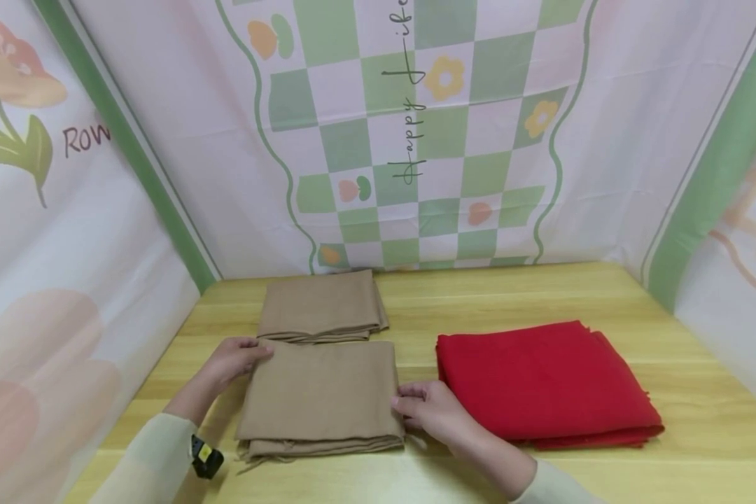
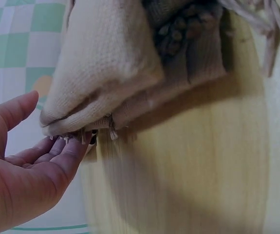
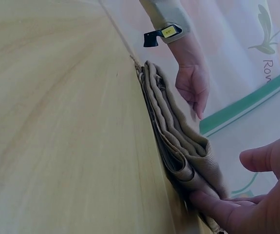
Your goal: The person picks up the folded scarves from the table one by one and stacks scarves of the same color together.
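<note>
A folded tan cloth [image 1: 324, 392] with frayed threads at its near left corner lies on the table between the two hands. At its far left corner is my left hand [image 1: 236, 359]. In the left wrist view the fingers [image 2: 64, 158] of that hand touch the cloth's lower edge, while its thumb stands off from the fabric. My right hand [image 1: 431, 409] touches the opposite side edge. The right wrist view shows the cloth's stacked layers [image 3: 178, 129], with the right fingers [image 3: 217, 209] against their lower corner and the thumb held apart.
Just behind lies a second folded tan cloth [image 1: 318, 304], close to the first one's far edge. To the right sits a folded red cloth [image 1: 542, 388], beside the right forearm. Printed fabric walls [image 1: 403, 231] enclose the wooden table [image 1: 498, 294] at the back and sides.
</note>
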`<action>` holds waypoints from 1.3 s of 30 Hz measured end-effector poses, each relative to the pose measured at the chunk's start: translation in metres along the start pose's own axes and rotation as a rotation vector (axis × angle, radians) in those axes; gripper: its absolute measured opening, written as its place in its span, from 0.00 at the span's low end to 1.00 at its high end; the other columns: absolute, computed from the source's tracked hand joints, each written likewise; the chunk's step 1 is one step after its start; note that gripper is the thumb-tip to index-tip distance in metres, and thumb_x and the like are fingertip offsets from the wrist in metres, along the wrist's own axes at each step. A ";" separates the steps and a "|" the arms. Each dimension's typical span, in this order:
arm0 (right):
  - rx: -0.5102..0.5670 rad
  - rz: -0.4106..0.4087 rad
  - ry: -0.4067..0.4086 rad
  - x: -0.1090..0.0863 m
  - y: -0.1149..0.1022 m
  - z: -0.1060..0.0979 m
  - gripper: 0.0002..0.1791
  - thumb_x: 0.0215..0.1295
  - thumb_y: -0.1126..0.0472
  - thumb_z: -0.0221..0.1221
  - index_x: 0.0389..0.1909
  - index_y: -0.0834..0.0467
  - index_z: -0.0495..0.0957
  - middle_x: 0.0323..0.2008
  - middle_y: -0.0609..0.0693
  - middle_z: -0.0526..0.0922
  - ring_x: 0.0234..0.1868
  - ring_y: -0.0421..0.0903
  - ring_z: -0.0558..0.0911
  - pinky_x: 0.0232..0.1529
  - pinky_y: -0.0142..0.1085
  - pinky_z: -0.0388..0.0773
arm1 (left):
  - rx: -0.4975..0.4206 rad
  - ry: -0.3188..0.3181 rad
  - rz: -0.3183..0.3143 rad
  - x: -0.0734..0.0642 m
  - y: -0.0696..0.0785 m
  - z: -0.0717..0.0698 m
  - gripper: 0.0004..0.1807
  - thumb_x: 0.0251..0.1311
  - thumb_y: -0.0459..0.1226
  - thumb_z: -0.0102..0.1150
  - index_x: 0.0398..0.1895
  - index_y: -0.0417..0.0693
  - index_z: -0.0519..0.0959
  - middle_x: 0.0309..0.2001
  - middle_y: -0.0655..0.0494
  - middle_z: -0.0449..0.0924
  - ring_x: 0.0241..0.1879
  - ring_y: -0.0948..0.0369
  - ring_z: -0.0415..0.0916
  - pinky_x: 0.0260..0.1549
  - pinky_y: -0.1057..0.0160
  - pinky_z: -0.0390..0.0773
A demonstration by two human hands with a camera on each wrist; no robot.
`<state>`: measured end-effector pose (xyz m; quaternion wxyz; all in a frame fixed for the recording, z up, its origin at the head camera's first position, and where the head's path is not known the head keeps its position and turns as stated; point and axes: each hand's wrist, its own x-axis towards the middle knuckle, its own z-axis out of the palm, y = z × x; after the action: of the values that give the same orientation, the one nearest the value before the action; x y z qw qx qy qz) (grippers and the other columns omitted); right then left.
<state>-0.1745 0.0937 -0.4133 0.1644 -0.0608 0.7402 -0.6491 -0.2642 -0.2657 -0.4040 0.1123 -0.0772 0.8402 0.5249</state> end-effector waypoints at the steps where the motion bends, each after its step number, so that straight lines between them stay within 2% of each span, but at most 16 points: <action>1: -0.001 -0.004 -0.003 0.000 0.000 0.000 0.28 0.68 0.64 0.58 0.56 0.84 0.65 0.53 0.75 0.74 0.50 0.62 0.80 0.47 0.47 0.79 | -0.011 0.003 0.001 0.005 -0.006 -0.002 0.42 0.62 0.44 0.64 0.66 0.21 0.57 0.65 0.26 0.59 0.57 0.40 0.70 0.55 0.51 0.73; 7: -0.036 -0.053 -0.013 -0.001 0.000 -0.001 0.28 0.67 0.64 0.59 0.57 0.82 0.65 0.53 0.73 0.75 0.53 0.62 0.78 0.50 0.47 0.78 | -0.031 -0.007 0.024 0.003 -0.006 -0.004 0.39 0.64 0.41 0.61 0.65 0.19 0.58 0.64 0.25 0.59 0.58 0.38 0.69 0.57 0.51 0.71; 8: -0.049 -0.063 -0.012 0.000 0.000 -0.001 0.28 0.67 0.63 0.59 0.57 0.82 0.66 0.53 0.73 0.76 0.54 0.62 0.78 0.51 0.47 0.77 | -0.025 -0.013 0.029 -0.003 0.000 -0.003 0.35 0.67 0.38 0.57 0.65 0.18 0.57 0.65 0.24 0.58 0.61 0.37 0.66 0.58 0.48 0.69; 9: -0.063 -0.068 -0.008 0.000 0.000 -0.001 0.28 0.67 0.63 0.60 0.57 0.81 0.67 0.53 0.72 0.76 0.54 0.62 0.77 0.52 0.48 0.76 | -0.027 -0.016 0.034 -0.003 0.000 -0.003 0.35 0.67 0.37 0.57 0.64 0.18 0.57 0.65 0.24 0.58 0.61 0.37 0.66 0.58 0.48 0.69; 16: -0.112 -0.067 0.046 0.003 -0.004 0.000 0.28 0.66 0.63 0.61 0.58 0.79 0.67 0.53 0.69 0.77 0.56 0.63 0.75 0.54 0.51 0.74 | -0.054 -0.043 0.066 -0.003 0.000 -0.007 0.33 0.67 0.36 0.56 0.63 0.17 0.58 0.63 0.23 0.61 0.61 0.37 0.66 0.57 0.49 0.70; 24: -0.122 -0.062 0.120 0.011 -0.019 0.002 0.28 0.65 0.64 0.61 0.60 0.77 0.67 0.54 0.65 0.77 0.56 0.60 0.76 0.51 0.48 0.77 | -0.068 -0.044 0.074 -0.003 0.004 -0.014 0.33 0.70 0.36 0.53 0.63 0.16 0.56 0.60 0.25 0.66 0.58 0.39 0.71 0.54 0.52 0.73; 31: -0.134 -0.083 0.144 0.024 -0.032 0.003 0.27 0.67 0.64 0.60 0.61 0.75 0.67 0.55 0.64 0.76 0.56 0.57 0.76 0.53 0.47 0.75 | -0.060 0.007 0.064 -0.001 0.008 -0.022 0.29 0.70 0.34 0.51 0.64 0.18 0.58 0.59 0.24 0.67 0.58 0.38 0.70 0.55 0.51 0.72; 39: -0.147 -0.095 0.172 0.046 -0.051 0.004 0.26 0.68 0.60 0.60 0.62 0.70 0.69 0.54 0.61 0.77 0.56 0.56 0.75 0.56 0.48 0.73 | -0.087 0.042 0.058 0.003 0.012 -0.027 0.30 0.71 0.36 0.51 0.66 0.20 0.56 0.64 0.25 0.62 0.63 0.38 0.64 0.58 0.53 0.70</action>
<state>-0.2225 0.0680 -0.3713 0.0647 -0.0518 0.7935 -0.6028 -0.2732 -0.2853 -0.3831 0.0759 -0.0687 0.8205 0.5624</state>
